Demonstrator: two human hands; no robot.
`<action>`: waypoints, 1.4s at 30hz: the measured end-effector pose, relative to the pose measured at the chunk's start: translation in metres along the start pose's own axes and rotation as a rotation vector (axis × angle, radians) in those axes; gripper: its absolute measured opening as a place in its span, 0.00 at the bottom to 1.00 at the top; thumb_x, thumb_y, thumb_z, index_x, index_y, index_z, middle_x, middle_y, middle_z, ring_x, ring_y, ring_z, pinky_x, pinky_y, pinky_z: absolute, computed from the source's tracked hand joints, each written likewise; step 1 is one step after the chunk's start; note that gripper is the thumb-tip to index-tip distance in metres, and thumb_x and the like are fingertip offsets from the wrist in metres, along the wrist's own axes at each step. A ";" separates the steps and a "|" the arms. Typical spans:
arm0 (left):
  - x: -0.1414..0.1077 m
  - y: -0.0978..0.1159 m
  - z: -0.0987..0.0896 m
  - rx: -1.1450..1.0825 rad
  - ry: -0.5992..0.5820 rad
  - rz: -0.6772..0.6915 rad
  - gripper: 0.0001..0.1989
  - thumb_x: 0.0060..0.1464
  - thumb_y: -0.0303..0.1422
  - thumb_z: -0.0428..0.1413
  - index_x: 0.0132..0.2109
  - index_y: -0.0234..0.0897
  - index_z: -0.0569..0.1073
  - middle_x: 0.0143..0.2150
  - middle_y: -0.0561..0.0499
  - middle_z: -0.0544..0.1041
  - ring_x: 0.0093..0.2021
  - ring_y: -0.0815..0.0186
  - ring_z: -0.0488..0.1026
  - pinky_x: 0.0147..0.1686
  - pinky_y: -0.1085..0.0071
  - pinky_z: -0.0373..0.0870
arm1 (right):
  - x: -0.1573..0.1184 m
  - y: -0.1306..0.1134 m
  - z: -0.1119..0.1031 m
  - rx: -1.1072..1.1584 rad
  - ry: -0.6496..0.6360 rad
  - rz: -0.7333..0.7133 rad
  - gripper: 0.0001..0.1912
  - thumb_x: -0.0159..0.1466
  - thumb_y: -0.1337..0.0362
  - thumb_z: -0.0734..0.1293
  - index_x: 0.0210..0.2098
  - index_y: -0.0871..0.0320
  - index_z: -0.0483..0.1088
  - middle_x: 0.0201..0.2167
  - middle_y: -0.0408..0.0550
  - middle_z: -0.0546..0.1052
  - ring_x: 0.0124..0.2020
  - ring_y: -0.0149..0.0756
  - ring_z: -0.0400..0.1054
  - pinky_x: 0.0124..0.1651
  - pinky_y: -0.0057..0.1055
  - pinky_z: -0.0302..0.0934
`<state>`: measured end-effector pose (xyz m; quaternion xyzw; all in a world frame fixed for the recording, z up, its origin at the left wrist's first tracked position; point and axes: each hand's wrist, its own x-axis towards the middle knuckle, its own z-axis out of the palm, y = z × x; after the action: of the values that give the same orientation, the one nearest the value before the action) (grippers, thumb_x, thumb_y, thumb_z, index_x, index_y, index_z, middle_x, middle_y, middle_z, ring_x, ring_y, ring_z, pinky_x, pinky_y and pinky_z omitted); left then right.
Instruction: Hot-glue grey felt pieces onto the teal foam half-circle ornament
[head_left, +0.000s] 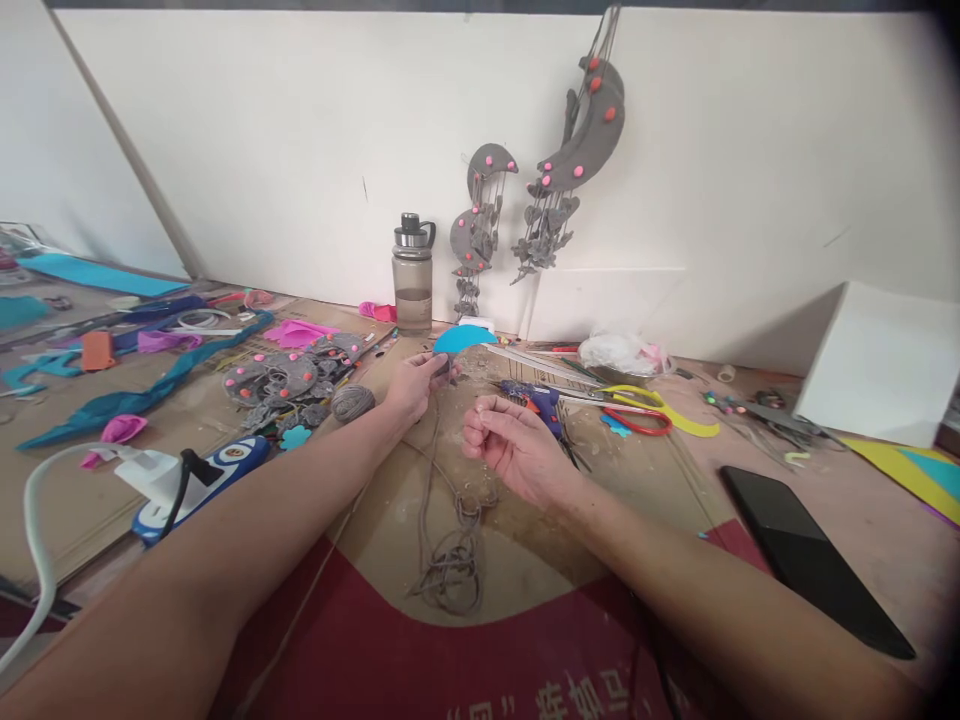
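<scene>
My left hand [414, 388] is closed in a pinch at the lower edge of a blue rounded felt-like piece [466, 338]. Something grey shows by its fingertips, partly hidden. A strand of grey yarn [451, 578] runs from near that hand down to a loose tangle on the cardboard. My right hand [517, 445] is apart from it, thumb and fingers pressed together; whatever is between them is too small to make out. Behind the right hand lies a blue glue gun [536, 398]. A ball of grey yarn [352, 403] sits beside my left forearm.
Scissors with red handles [637, 420] and yellow-handled scissors [630, 394] lie behind my right hand. A phone [814, 555] is at right, a power strip [232, 465] at left. A water bottle [413, 275] stands at the wall, where grey crescent hangings [592, 145] hang.
</scene>
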<state>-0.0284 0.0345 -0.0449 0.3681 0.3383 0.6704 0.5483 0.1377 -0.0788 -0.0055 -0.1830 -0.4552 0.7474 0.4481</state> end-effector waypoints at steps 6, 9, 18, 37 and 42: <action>-0.004 0.003 0.005 0.013 0.024 -0.011 0.08 0.43 0.28 0.64 0.28 0.30 0.72 0.27 0.50 0.75 0.30 0.68 0.76 0.38 0.70 0.73 | 0.000 0.004 -0.001 0.026 -0.024 -0.020 0.09 0.58 0.62 0.67 0.29 0.57 0.61 0.24 0.38 0.61 0.26 0.26 0.58 0.29 0.26 0.54; -0.006 0.004 0.006 0.013 0.007 -0.005 0.06 0.45 0.27 0.63 0.28 0.30 0.73 0.27 0.49 0.76 0.30 0.69 0.75 0.38 0.71 0.73 | 0.002 0.008 -0.002 0.022 -0.010 -0.013 0.12 0.59 0.64 0.65 0.26 0.57 0.56 0.23 0.36 0.57 0.24 0.25 0.56 0.27 0.25 0.52; -0.003 -0.002 0.005 0.052 -0.004 0.027 0.06 0.45 0.27 0.62 0.28 0.30 0.72 0.28 0.48 0.76 0.29 0.69 0.74 0.40 0.67 0.73 | 0.001 0.011 -0.005 0.061 -0.047 0.001 0.09 0.58 0.67 0.61 0.25 0.57 0.54 0.25 0.39 0.57 0.27 0.28 0.56 0.29 0.26 0.51; -0.004 -0.004 0.009 0.121 0.013 0.012 0.07 0.44 0.28 0.62 0.29 0.28 0.73 0.30 0.49 0.76 0.29 0.70 0.74 0.41 0.67 0.73 | 0.002 0.021 -0.010 0.058 0.022 -0.037 0.06 0.59 0.70 0.64 0.30 0.57 0.59 0.26 0.38 0.59 0.26 0.25 0.55 0.29 0.25 0.50; -0.003 -0.006 0.010 0.132 -0.004 0.017 0.06 0.45 0.27 0.61 0.29 0.29 0.72 0.28 0.50 0.75 0.29 0.70 0.75 0.43 0.65 0.74 | 0.004 0.022 -0.011 0.039 0.074 -0.042 0.08 0.58 0.68 0.66 0.29 0.57 0.60 0.25 0.38 0.59 0.26 0.25 0.55 0.29 0.25 0.49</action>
<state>-0.0167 0.0327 -0.0450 0.4075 0.3776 0.6507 0.5176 0.1318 -0.0740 -0.0293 -0.1922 -0.4274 0.7390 0.4839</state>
